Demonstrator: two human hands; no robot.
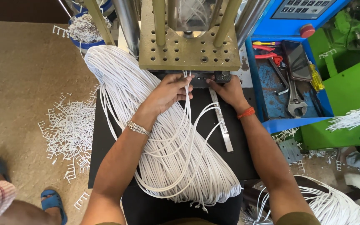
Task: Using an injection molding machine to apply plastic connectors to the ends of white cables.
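Note:
A thick bundle of white cables (146, 125) lies across a black work surface (238, 150) in front of a press machine with a perforated brass-coloured plate (188, 50). My left hand (167, 93) rests on the bundle and pinches a few cable ends near the dark mould slot (201, 79) under the plate. My right hand (230, 89) presses on the mould's right end, fingers curled against it. A silver bracelet sits on my left wrist, an orange thread on my right.
A metal strip (222, 121) lies on the black surface. A blue tray (284, 83) at right holds a wrench, screwdrivers and a phone. White plastic scraps (69, 129) litter the floor at left. More cables (334, 204) hang at lower right. Another person's sandalled feet (51, 202) stand at lower left.

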